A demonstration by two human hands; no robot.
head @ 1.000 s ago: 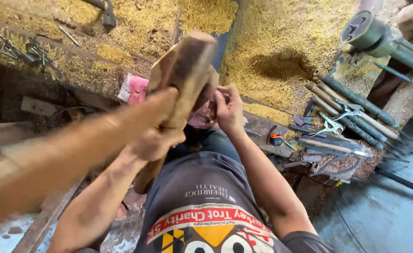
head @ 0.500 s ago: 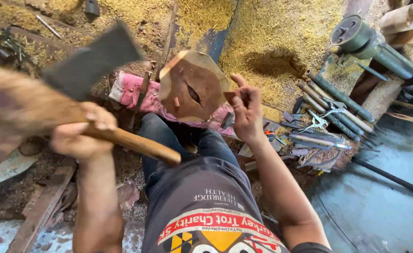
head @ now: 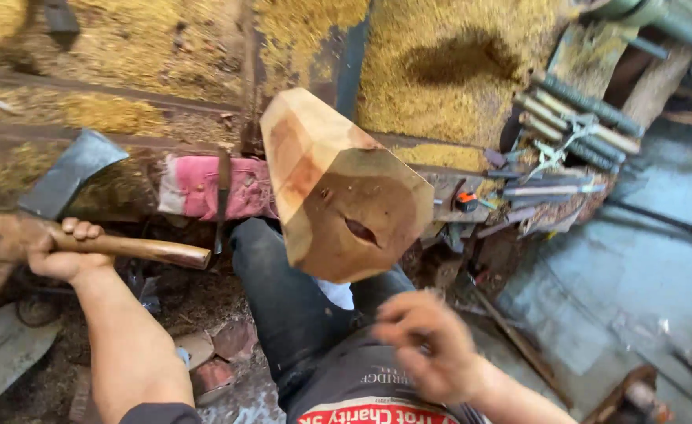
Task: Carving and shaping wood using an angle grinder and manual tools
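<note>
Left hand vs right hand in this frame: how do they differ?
The left hand is closed around the wooden handle of the axe, while the right hand holds nothing. The left hand is out to the side near the picture's left edge; the right hand sits low in the middle, just below the faceted wooden block. The left hand is sharp; the right hand is motion-blurred. Both are bare.

Wood block — pale tan, reddish streaks; axe beside it — grey head, brown handle; pink cloth behind.
</note>
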